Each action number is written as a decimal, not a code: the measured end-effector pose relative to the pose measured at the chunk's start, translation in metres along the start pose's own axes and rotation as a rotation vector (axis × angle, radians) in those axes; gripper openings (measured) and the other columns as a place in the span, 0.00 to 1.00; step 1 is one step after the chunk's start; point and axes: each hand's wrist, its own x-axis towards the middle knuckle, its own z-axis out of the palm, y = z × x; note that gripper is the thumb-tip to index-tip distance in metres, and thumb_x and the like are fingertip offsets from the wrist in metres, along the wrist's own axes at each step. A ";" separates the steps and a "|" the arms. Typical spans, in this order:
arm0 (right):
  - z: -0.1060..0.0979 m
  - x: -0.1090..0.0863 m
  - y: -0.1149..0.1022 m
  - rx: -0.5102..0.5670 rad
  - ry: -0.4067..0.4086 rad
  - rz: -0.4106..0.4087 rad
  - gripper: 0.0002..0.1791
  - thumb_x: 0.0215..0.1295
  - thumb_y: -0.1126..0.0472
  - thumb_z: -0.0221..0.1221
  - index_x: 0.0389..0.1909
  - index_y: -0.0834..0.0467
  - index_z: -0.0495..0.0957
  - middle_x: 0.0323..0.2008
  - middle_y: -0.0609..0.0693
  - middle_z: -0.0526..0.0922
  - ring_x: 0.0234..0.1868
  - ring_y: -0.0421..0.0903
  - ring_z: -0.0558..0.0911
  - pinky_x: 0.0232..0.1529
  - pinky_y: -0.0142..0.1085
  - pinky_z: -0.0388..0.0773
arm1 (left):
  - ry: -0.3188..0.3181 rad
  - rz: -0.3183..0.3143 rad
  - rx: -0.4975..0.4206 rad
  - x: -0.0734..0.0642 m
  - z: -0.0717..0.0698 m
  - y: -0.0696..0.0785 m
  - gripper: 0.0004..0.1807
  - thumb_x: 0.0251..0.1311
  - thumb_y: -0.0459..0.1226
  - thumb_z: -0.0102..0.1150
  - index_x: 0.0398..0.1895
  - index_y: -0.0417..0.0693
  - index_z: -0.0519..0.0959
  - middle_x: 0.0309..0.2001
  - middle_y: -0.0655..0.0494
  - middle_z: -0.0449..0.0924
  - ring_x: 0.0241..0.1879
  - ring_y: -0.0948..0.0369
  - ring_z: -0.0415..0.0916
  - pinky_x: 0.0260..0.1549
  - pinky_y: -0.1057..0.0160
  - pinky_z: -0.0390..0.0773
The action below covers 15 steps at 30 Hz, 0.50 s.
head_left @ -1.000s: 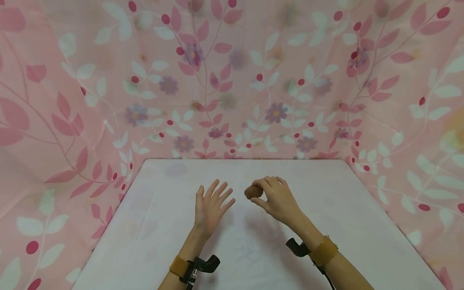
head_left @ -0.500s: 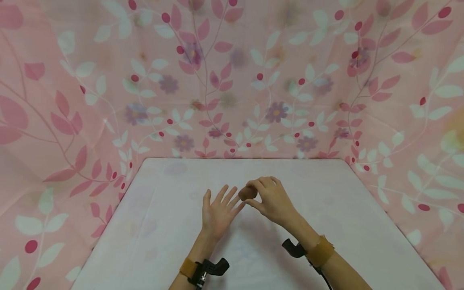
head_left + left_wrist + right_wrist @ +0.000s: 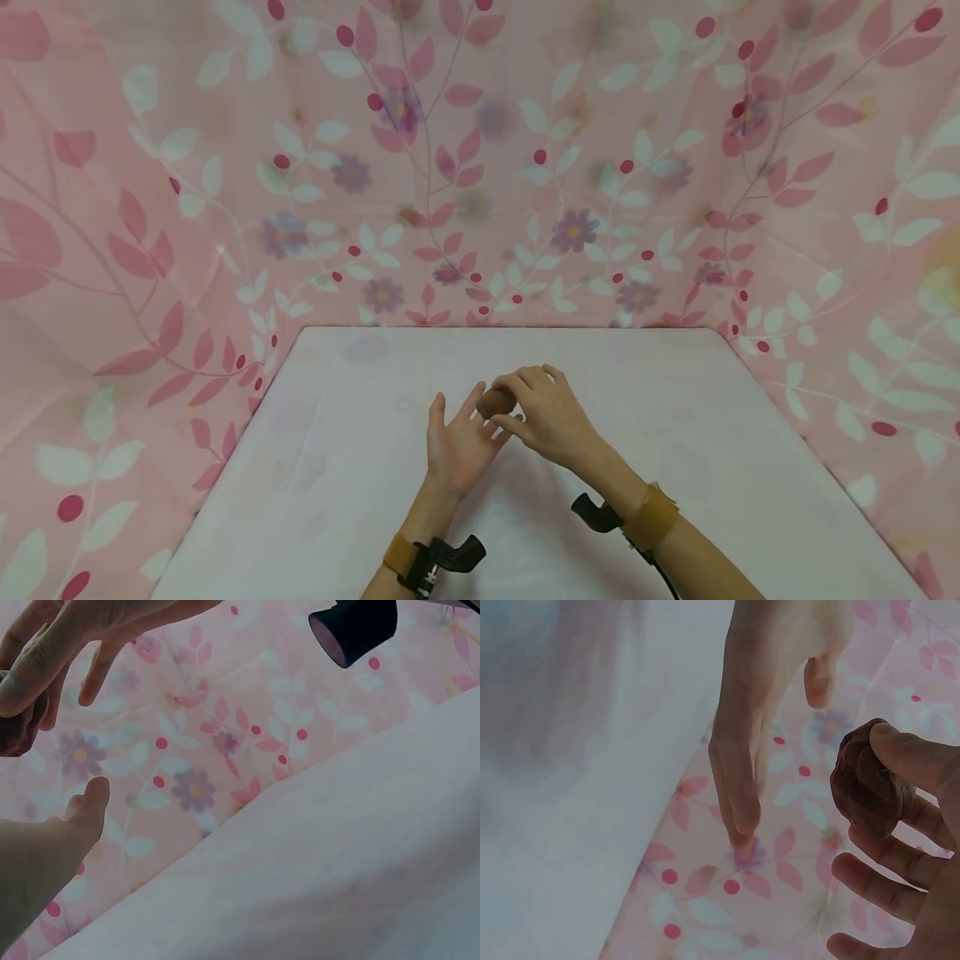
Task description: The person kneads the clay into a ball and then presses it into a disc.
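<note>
A dark brown lump with a creased, uneven surface is pinched between the thumb and fingers of my right hand. Its folds and rounded outline show best in the right wrist view, where the thumb presses on the brown lump from above. My left hand is held palm up with fingers extended. In the head view the lump overlaps the left fingers, while the right wrist view shows a gap between lump and left hand. Both hands are raised over the white table.
The white-covered table stretches back to a pink floral curtain, which also rises along both sides. Each wrist wears a yellowish band with a black camera, one on the left wrist and one on the right.
My right hand has moved left with the brown lump, and my left hand has shifted right. The two hands, apart a second ago, now overlap in the head view.
</note>
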 end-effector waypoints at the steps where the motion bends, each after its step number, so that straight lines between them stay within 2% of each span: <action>1: 0.001 0.000 -0.001 0.001 -0.008 0.001 0.23 0.54 0.50 0.73 0.49 0.51 0.78 0.41 0.45 0.81 0.49 0.47 0.79 0.62 0.56 0.67 | -0.003 -0.002 -0.008 0.000 0.001 0.000 0.47 0.68 0.67 0.36 0.80 0.52 0.40 0.77 0.48 0.49 0.73 0.52 0.53 0.72 0.47 0.54; 4: 0.006 0.000 -0.004 -0.007 -0.037 0.000 0.23 0.55 0.51 0.73 0.49 0.51 0.78 0.42 0.46 0.81 0.50 0.48 0.78 0.62 0.57 0.67 | -0.017 -0.010 -0.025 0.000 0.003 -0.001 0.48 0.68 0.67 0.35 0.80 0.53 0.38 0.77 0.50 0.49 0.74 0.54 0.51 0.72 0.49 0.53; 8: 0.012 -0.001 -0.008 -0.037 -0.078 -0.011 0.23 0.56 0.50 0.72 0.50 0.52 0.78 0.44 0.47 0.81 0.52 0.49 0.78 0.62 0.58 0.67 | -0.044 -0.022 -0.013 -0.001 0.007 0.000 0.48 0.68 0.68 0.32 0.80 0.54 0.35 0.78 0.50 0.45 0.76 0.54 0.45 0.73 0.50 0.52; 15: 0.019 -0.002 -0.013 -0.067 -0.114 -0.025 0.23 0.55 0.49 0.72 0.49 0.52 0.79 0.42 0.46 0.79 0.51 0.48 0.77 0.62 0.59 0.67 | -0.031 -0.027 0.018 -0.003 0.011 0.000 0.47 0.68 0.68 0.31 0.80 0.53 0.38 0.79 0.50 0.42 0.77 0.53 0.46 0.73 0.53 0.52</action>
